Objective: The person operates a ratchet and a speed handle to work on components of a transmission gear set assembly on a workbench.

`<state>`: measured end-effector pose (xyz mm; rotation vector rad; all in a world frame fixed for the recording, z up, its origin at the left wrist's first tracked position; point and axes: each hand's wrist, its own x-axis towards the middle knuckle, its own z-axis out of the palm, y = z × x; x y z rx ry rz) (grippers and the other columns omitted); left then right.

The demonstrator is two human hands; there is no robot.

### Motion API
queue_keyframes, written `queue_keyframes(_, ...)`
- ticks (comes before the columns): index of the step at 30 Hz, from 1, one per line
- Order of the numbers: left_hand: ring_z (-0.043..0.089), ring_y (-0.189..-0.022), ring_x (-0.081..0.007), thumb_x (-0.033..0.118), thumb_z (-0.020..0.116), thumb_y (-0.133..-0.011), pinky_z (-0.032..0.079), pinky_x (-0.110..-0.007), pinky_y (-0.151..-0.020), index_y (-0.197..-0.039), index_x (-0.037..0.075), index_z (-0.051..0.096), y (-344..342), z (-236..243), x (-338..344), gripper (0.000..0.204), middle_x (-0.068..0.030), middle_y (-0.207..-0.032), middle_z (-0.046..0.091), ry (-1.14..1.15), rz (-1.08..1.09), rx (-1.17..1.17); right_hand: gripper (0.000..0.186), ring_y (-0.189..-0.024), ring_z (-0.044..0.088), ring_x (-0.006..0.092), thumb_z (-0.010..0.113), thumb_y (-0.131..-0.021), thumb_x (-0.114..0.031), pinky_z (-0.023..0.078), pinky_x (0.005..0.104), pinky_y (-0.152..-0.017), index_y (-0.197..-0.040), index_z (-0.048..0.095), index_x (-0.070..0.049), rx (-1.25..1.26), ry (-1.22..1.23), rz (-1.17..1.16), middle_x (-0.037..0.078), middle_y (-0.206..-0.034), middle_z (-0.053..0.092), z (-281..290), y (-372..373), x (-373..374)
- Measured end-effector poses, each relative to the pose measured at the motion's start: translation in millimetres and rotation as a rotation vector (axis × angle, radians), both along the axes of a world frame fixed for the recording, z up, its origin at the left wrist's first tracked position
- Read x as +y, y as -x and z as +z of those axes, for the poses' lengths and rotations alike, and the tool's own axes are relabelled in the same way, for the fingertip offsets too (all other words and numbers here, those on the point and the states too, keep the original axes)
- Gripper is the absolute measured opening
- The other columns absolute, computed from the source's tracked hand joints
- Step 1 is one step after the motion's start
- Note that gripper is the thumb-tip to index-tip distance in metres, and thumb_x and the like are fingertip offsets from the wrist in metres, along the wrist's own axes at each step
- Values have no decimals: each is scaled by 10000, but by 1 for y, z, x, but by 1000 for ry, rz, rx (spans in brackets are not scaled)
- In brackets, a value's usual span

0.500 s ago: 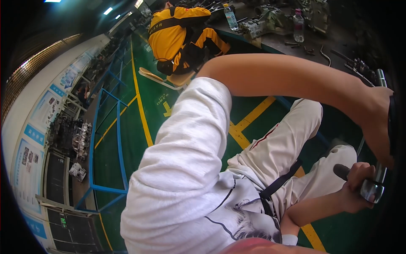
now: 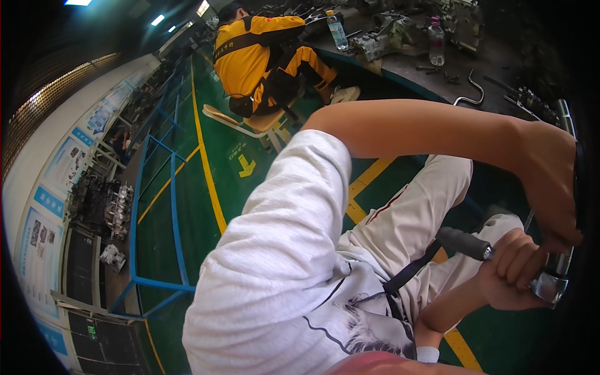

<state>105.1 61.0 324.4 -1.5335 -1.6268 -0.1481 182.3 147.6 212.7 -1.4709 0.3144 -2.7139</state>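
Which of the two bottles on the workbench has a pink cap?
The right-hand bottle. Its cap is pink, whereas the left-hand bottle has a yellow-orange cap.

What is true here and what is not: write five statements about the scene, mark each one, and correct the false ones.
1. The right hand is closed around a tool with a dark grip. True.
2. The left hand is lower in the picture than the right hand. False: the left hand is above it.
3. A co-worker in yellow and black sits on a chair. True.
4. The bottle with the pinkish cap lies on its side. False: that bottle stands upright on the workbench.
5. Yellow lines run across the green floor. True.
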Motion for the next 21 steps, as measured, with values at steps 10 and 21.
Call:
queue_keyframes(10,520,-765,-100,377,607,-745,425,-276,-691,-855,220,565,24,-18,-6,196,67,-779,525,-345,-161,692,706,-380,276,77,508,-653,-781,196,218,-391,-639,418,-81,-4,-212,-401,-10,-466,332,-14,-8,-6)
queue_keyframes(21,478,-575,-159,391,635,-756,411,-287,-583,-647,140,440,14,-35,-11,336,21,-600,460,-430,-163,249,621,-344,234,67,575,-709,-681,165,204,-351,-610,399,-94,-104,-170,-62,-20,-425,315,-6,-10,-28)
